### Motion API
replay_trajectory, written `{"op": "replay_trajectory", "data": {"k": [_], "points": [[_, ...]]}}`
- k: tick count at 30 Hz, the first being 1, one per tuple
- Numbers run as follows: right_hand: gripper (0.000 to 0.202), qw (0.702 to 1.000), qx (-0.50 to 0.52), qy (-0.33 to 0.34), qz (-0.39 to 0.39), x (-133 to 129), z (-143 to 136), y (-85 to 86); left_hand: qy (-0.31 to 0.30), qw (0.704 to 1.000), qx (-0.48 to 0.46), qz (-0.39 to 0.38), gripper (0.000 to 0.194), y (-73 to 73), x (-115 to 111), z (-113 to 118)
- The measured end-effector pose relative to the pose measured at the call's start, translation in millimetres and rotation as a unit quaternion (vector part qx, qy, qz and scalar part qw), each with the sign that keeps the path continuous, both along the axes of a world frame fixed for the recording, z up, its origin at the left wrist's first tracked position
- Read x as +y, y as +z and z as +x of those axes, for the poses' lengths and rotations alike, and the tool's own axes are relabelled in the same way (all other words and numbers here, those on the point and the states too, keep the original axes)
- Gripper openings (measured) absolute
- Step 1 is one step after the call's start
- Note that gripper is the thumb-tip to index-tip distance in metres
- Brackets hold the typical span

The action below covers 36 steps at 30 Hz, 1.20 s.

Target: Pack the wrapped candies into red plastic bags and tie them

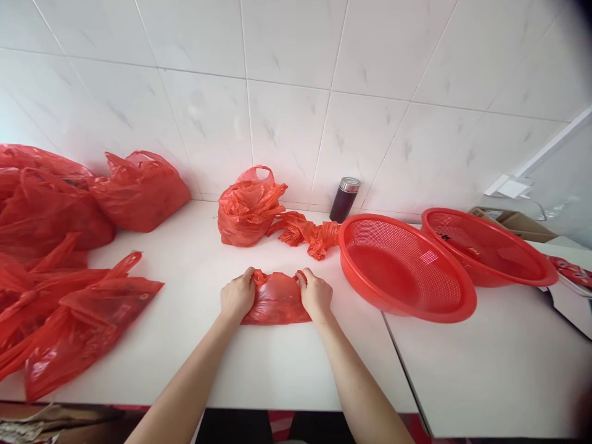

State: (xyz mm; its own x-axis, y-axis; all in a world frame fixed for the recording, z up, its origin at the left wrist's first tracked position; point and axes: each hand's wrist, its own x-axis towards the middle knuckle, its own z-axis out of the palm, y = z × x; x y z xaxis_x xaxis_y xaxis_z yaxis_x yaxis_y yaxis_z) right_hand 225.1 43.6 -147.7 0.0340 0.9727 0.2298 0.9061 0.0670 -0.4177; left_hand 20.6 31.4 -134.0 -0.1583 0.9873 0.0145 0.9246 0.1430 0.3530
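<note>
A filled red plastic bag (280, 301) lies on the white table in front of me, its film taut and shiny over the contents, which I cannot make out. My left hand (237, 296) is closed on the bag's upper left corner. At the upper right corner, the fingers of my right hand (316, 295) pinch the film. Behind it stands another red plastic bag (247, 213), full and crumpled at the top. Beside that one lie crumpled red plastic bags (305, 233), which look thin and flat of contents.
Two red plastic colanders (407, 308) (490, 246) stand to the right. A dark thermos (344, 200) leans near the tiled wall. Several filled red bags (92, 320) crowd the left side. A cardboard box (513, 223) sits at the far right, and a seam divides the tables.
</note>
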Motion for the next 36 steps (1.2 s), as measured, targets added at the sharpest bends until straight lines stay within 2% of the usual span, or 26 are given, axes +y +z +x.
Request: {"op": "replay_trajectory", "data": {"k": [9,16,19,22,26,29,32,36], "points": [[0.026,1.0,0.015,0.012,0.01,-0.6,0.8,-1.0,-0.004,1.0,-0.002,0.023,0.033,-3.1,-3.3,-0.6],[0.03,0.997,0.071,0.031,0.014,-4.3,4.7,-0.3,-0.016,0.997,-0.046,0.066,0.03,-5.0,-6.0,-1.5],[0.029,0.992,0.115,0.058,0.009,-9.7,9.0,1.5,-0.039,0.99,-0.091,0.105,0.032,-4.4,-8.3,-1.4],[0.028,0.982,0.152,0.113,-0.01,-14.7,11.2,2.7,-0.074,0.977,-0.152,0.132,0.032,-4.0,-11.1,-0.3],[0.035,0.948,0.255,0.181,-0.055,-16.1,12.1,1.9,-0.141,0.959,-0.225,0.102,0.029,-4.4,-16.9,0.2],[0.021,0.929,0.311,0.191,-0.062,-14.0,13.7,0.3,-0.168,0.95,-0.253,0.074,0.021,-6.2,-20.0,-1.8],[0.008,0.928,0.318,0.186,-0.048,-11.5,15.7,-1.6,-0.167,0.946,-0.269,0.07,0.022,-11.0,-18.6,-4.3],[0.012,0.929,0.319,0.183,-0.033,-10.2,18.0,-2.7,-0.14,0.948,-0.273,0.082,0.023,-16.9,-14.7,-4.8]]}}
